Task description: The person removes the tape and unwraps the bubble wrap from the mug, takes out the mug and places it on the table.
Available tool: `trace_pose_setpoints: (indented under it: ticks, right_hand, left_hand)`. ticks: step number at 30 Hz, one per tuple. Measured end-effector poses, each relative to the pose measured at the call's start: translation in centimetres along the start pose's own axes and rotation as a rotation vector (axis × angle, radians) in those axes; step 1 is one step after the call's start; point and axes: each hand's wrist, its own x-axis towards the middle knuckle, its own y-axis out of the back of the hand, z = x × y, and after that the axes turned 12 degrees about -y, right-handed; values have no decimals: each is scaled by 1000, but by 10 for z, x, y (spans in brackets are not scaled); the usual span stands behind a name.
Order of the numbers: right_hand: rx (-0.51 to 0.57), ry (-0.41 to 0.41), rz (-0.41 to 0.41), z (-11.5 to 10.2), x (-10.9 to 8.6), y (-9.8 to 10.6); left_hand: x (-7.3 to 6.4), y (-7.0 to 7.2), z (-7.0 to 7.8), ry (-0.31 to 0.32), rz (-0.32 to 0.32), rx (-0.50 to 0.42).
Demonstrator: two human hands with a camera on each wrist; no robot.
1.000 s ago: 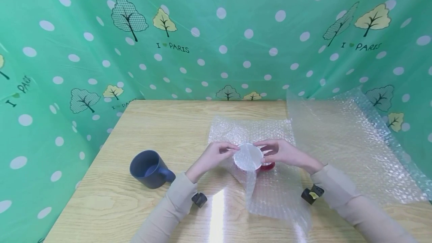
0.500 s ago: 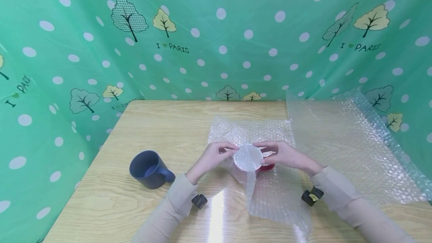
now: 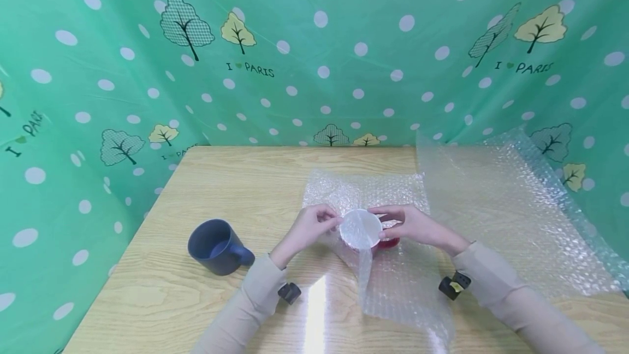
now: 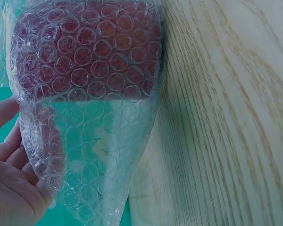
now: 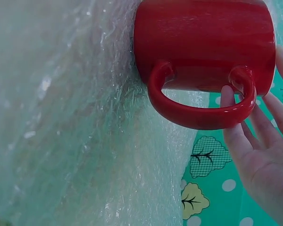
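A red mug (image 5: 203, 47) with a pale inside stands upright on a sheet of bubble wrap (image 3: 403, 288). The wrap comes up round its left side, and a strip hangs down in front. At the left of the rim, my left hand (image 3: 307, 228) pinches the raised wrap between thumb and fingertips; in the left wrist view the wrap covers the mug's wall. On the other side my right hand (image 3: 415, 225) holds the mug, fingers at the rim and thumb by the handle (image 5: 198, 115). The handle side is bare of wrap in the right wrist view.
A dark blue mug (image 3: 216, 247) stands on the wooden table (image 3: 236, 179) to the left, its handle near my left sleeve. A larger bubble wrap sheet (image 3: 496, 217) spreads over the right side. A green dotted curtain (image 3: 295, 70) rises behind the table.
My left fingertips have shifted slightly left, off the mug's rim. The right hand, the red mug and the wrap stay nearly where they were.
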Motion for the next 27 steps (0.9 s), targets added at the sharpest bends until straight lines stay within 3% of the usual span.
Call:
trace_pose_setpoints:
  ticks: [5,16,27]
  right_hand:
    - [4,-3,-1,0,0,0]
    - [-19,-17,13,0,-1,0]
    - [5,-8,9,2,0,-1]
  left_hand:
    - [-3,6,29,14,-7,-35]
    - [-7,10,18,27,-18,-134]
    - [-17,17,21,39,-32,-106]
